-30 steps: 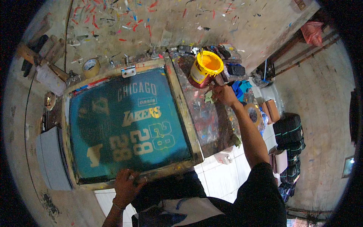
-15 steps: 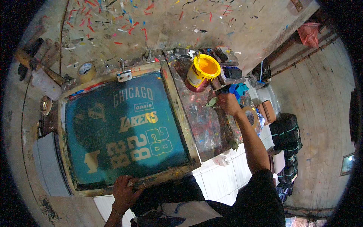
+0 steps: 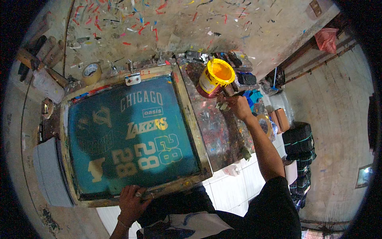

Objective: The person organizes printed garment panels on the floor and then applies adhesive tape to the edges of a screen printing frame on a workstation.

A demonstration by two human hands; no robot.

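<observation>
Paint-flecked grey-brown wall [image 3: 191, 30] forms the upper background; white floor tiles [image 3: 229, 189] show at lower centre. Colour-spattered dark counter [image 3: 217, 137] occupies the middle of the frame. Rectangular wooden screen frame [image 3: 192, 127], fitted with teal mesh [image 3: 133, 137] bearing pale lettering and numerals, lies left of centre; a silver metal hinge clamp [image 3: 133, 79] sits at its upper rail. Left hand [image 3: 133, 202]: placed on the lower rail, fingers bent at the wood; how firmly its grip is closed cannot be determined. Right hand [image 3: 238, 106]: positioned right of centre, just below a round yellow bucket [image 3: 209, 81] containing orange-yellow paint [image 3: 222, 71]; fingers are bent, but the closure of its grip and any held item cannot be determined. Crumpled pale green scrap [image 3: 223, 106] appears immediately left of these fingers; bright blue cloth [image 3: 253, 97] lies to their upper right.
</observation>
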